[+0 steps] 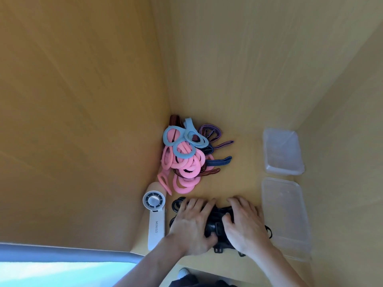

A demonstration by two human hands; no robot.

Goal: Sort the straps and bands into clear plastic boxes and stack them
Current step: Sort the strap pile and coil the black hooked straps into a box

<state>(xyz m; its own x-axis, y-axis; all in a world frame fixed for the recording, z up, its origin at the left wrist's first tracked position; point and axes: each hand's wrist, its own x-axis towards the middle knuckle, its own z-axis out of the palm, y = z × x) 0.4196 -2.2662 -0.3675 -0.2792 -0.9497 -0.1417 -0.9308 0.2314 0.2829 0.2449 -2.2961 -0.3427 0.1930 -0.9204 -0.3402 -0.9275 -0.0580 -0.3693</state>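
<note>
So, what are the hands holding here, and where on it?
The pile of black straps: the left hand cups its left side, the right hand its right side, thumbs toward the middle.

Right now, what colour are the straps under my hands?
Black. The straps show best in the head view.
</note>
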